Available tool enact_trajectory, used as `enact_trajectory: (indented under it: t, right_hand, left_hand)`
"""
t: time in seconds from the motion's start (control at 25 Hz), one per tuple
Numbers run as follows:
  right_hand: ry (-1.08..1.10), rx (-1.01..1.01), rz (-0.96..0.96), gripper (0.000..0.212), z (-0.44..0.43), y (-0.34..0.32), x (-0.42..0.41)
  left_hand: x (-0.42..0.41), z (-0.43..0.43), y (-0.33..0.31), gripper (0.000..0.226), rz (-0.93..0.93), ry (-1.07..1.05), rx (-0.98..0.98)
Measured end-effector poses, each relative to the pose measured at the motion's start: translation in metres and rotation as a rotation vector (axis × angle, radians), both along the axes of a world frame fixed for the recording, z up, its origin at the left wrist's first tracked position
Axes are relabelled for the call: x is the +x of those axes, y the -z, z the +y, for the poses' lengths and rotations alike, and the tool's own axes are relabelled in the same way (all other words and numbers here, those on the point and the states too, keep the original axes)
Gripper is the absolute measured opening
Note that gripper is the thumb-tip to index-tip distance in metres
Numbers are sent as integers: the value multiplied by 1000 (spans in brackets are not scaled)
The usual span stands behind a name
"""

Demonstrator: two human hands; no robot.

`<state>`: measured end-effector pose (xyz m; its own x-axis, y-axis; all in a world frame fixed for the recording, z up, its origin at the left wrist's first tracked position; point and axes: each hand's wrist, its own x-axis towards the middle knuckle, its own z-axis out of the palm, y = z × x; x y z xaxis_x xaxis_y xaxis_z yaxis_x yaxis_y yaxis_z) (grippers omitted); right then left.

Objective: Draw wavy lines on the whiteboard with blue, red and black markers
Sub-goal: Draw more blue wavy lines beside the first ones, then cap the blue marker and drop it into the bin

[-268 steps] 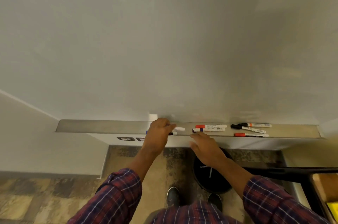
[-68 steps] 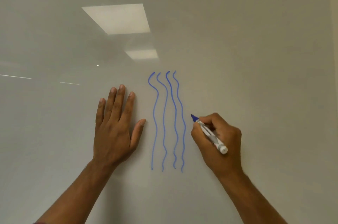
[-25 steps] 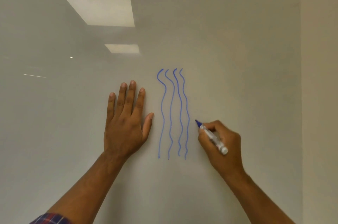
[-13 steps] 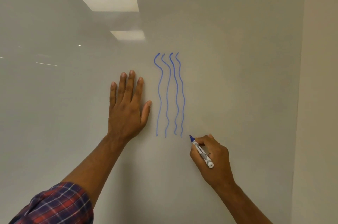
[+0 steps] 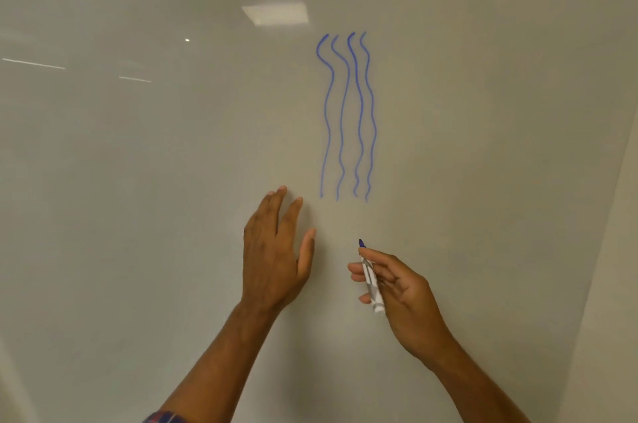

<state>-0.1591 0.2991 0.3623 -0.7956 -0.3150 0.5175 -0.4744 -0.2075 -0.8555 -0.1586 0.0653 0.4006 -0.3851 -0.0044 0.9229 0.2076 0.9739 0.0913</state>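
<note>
Dim, flat indoor light. The glossy whiteboard point(image 5: 483, 112) mirrors ceiling-panel reflections point(image 5: 275, 14) near its top edge and thin glare streaks point(image 5: 34, 63) toward its left edge. Soft shadow right of left hand point(image 5: 272, 260). Mild blur, right edge bowed.

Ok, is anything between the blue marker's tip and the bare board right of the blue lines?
Nothing visible does. The whiteboard right of the blue lines is bare; the left hand sits left of the blue marker.
</note>
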Motion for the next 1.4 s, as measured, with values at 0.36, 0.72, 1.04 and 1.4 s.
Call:
enact_trajectory:
  t: [0.36,0.72,1.04,1.4]
  right_hand:
    - [18,10,-259,25,-3,75,30]
    - [29,157,-500,12,-8,156,50]
    - [63,292,-630,25,-13,206,58]
    - [74,420,-692,28,-13,243,65]
  left_hand:
    - [44,34,151,39,-278,144,384]
    - [76,43,289,33,-664,175,591]
    - [74,2,354,30,-950,-78,531]
    - [48,-14,411,29,-1312,-118,125]
